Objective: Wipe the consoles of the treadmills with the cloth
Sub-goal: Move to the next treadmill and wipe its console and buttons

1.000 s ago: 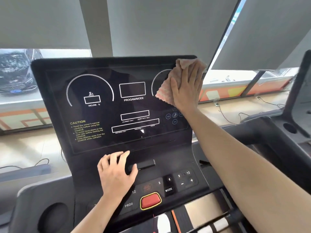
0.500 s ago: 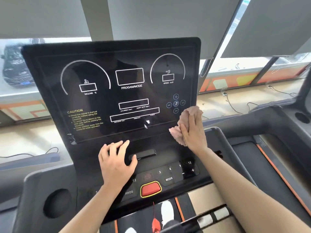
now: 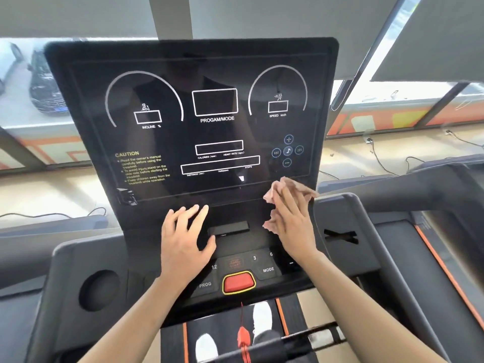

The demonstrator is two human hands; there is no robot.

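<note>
I see right hand (image 3: 294,226) flat, fingers straight, pressing the pink cloth (image 3: 290,188) onto the console (image 3: 86,82) at lower right, just below the screen. Left hand (image 3: 183,239) is spread open and holds nothing, resting on the lower panel above the red button (image 3: 238,282).

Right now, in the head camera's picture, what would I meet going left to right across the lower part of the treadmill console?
First the round cup recess → left hand, flat on the console → red button → right hand, pressing the cloth → X-shaped slot.
</note>
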